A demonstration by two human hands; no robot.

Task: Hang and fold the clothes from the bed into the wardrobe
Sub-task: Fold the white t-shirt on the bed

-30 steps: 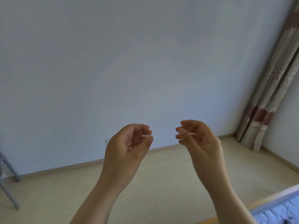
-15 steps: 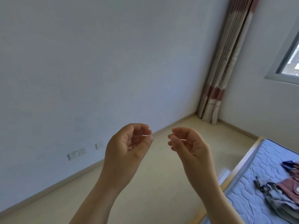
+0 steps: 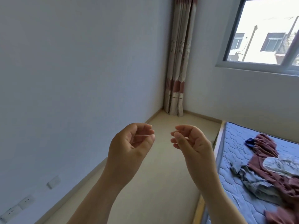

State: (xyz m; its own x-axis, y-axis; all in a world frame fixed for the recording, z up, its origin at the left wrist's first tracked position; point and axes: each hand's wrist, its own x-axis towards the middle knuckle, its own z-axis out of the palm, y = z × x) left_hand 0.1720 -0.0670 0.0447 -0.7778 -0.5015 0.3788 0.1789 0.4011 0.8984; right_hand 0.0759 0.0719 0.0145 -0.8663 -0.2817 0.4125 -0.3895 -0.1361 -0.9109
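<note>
Two bare hands raised mid-frame, with clothes heaped on the bed at lower right.

The left hand (image 3: 129,147) and right hand (image 3: 194,143) are held up side by side in the lower middle of the frame, palms turned toward each other with a gap between them. Each grip is narrow, fingers loosely curled toward the thumb, and holds nothing. The clothes (image 3: 271,173) lie in a rumpled heap on the blue quilted bed (image 3: 234,152) at lower right, well apart from both hands. A maroon garment (image 3: 265,146) is spread through the heap, with a grey garment (image 3: 252,181) at its left edge, a pale patterned piece (image 3: 278,164) on the maroon cloth, and a small dark blue piece (image 3: 250,141) at the far end. A striped curtain (image 3: 177,62) hangs in the corner at upper middle, near a window (image 3: 265,29) at upper right. Wall sockets (image 3: 25,202) sit at lower left.
</note>
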